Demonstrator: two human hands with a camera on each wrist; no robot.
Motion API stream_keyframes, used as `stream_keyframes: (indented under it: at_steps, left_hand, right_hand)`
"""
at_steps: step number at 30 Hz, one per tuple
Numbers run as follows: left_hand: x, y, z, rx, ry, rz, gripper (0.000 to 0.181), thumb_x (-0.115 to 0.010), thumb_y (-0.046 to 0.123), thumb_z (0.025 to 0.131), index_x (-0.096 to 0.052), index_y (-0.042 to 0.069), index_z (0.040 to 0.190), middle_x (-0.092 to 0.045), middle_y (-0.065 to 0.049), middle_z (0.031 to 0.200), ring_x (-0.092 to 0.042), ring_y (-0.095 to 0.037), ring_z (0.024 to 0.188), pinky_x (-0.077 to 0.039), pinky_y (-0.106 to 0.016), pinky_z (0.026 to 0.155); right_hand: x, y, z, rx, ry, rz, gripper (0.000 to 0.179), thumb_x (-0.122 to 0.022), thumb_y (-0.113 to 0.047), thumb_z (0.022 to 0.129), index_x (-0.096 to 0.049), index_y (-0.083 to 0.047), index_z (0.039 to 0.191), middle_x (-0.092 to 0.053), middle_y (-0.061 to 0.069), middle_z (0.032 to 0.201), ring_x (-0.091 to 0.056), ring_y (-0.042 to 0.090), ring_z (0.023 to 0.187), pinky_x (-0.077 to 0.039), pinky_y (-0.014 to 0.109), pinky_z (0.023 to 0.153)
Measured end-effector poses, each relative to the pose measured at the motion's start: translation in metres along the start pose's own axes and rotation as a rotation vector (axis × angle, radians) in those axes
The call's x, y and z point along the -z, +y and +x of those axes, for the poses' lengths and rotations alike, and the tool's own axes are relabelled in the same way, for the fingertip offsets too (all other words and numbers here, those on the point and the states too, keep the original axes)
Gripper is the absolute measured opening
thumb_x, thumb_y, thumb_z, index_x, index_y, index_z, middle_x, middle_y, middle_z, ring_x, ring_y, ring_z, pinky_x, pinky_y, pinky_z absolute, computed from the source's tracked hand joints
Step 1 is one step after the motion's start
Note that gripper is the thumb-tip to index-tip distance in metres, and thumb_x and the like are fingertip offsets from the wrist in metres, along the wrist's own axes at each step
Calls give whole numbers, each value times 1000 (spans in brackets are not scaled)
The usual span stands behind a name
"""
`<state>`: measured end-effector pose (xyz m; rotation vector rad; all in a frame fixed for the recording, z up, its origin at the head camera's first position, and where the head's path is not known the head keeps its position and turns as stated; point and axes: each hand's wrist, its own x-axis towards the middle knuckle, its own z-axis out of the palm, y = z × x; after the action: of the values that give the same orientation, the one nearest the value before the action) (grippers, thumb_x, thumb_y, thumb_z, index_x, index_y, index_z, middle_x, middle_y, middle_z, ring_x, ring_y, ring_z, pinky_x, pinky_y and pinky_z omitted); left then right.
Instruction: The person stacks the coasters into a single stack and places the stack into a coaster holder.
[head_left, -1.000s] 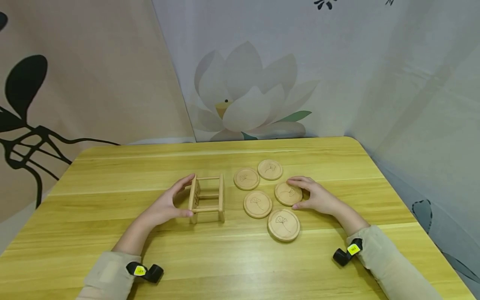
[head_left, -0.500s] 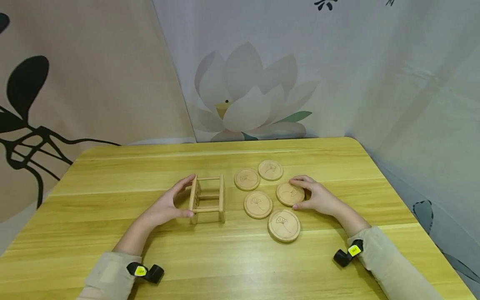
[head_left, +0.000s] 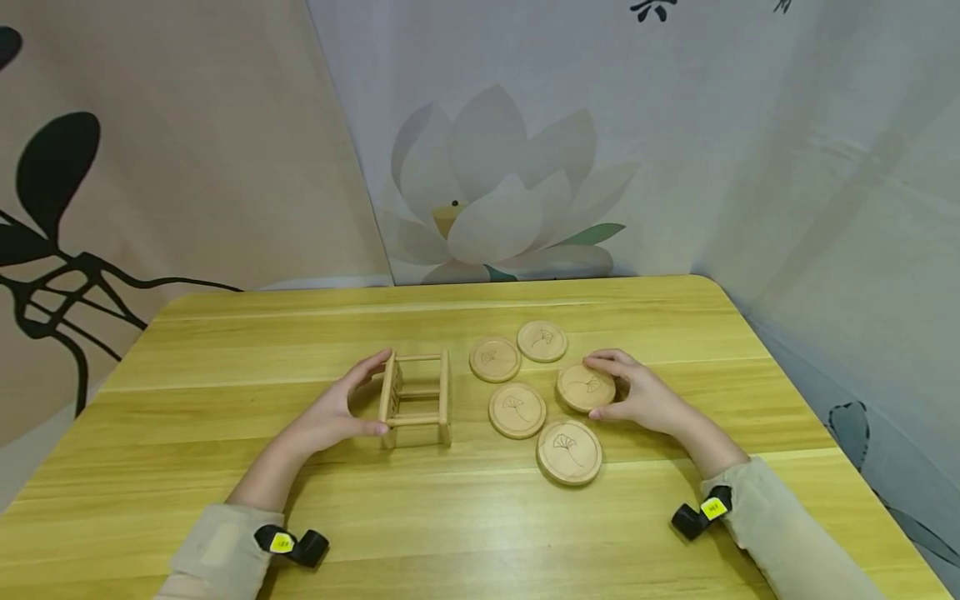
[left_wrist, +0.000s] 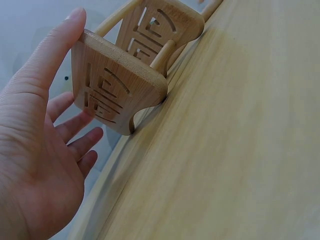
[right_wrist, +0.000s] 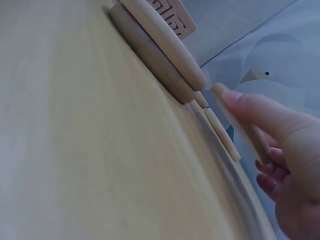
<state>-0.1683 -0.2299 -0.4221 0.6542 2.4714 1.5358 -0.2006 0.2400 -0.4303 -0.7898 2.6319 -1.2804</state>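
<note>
My left hand (head_left: pixel 333 414) grips the near side panel of a small wooden coaster rack (left_wrist: pixel 117 82), thumb at one upper corner and fingertips at the far edge. The rack stands on the table, with cut-out patterned panels joined by dowels. To the right, my right hand (head_left: pixel 643 396) pinches a round wooden coaster (head_left: pixel 583 387) by its edge, tilted and raised off the tabletop in the right wrist view. Engraved leaf coasters lie between the hands: one at the back (head_left: pixel 542 341), one near the rack (head_left: pixel 495 359), one in the middle (head_left: pixel 517 410).
Closest to the person lies another coaster (head_left: pixel 569 452), on top of a second one (right_wrist: pixel 155 62) in the right wrist view. Everything sits on a wood-grain table (head_left: pixel 450 533). A curtain (head_left: pixel 525 183) with a printed flower hangs behind its far edge.
The right hand's coaster has come up a little and shifted slightly right, away from the middle coaster. The left hand and rack stay in place.
</note>
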Motion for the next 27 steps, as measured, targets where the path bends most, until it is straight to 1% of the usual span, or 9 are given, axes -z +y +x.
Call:
stream_keyframes:
  at_steps: [2, 7, 12, 15, 20, 27]
  left_hand:
    - [0, 0, 0, -3, 0, -1, 101, -83, 15, 73, -24, 24, 153, -26, -13, 154, -16, -45, 138, -10, -72, 102]
    - [0, 0, 0, -10, -1, -6, 101, -84, 16, 73, -23, 22, 153, -26, -13, 154, -16, -45, 138, -10, -72, 103]
    - [0, 0, 0, -2, 1, -7, 101, -84, 16, 73, -23, 21, 153, -26, -13, 153, -16, -45, 138, -9, -73, 102]
    - [-1, 1, 0, 8, 4, -5, 101, -84, 15, 73, -23, 21, 153, -26, -13, 153, -16, -45, 138, -9, -73, 102]
    - [-1, 1, 0, 17, 9, 6, 101, -84, 15, 73, -23, 18, 153, -27, -14, 153, -16, -45, 138, -10, -73, 102]
    - [0, 0, 0, 2, 6, 4, 102, -84, 17, 72, -22, 15, 153, -27, -14, 153, -16, -45, 138, -10, -72, 102]
  right_hand:
    - [1, -3, -2, 8, 10, 6, 79, -86, -21, 72, -49, 1, 138, -42, 13, 138, -33, 36, 131, -25, 58, 107]
    - [4, -12, -5, 21, 19, 11, 80, -87, -23, 70, -50, 0, 137, -43, 11, 138, -33, 34, 131, -21, 58, 108]
    - [4, -21, -8, 21, 20, 19, 80, -87, -24, 69, -51, -3, 137, -44, 8, 138, -33, 33, 132, -20, 59, 109]
    - [3, -27, -9, 37, 22, 24, 80, -87, -24, 69, -51, -3, 137, -44, 7, 137, -34, 32, 131, -21, 59, 108]
    - [0, -35, -12, 86, 24, 15, 79, -87, -25, 68, -52, -4, 136, -46, 6, 136, -37, 29, 129, -25, 56, 107]
    - [-5, -43, -17, 121, 16, 20, 79, -87, -24, 68, -52, -4, 136, -45, 6, 136, -38, 30, 128, -26, 58, 106]
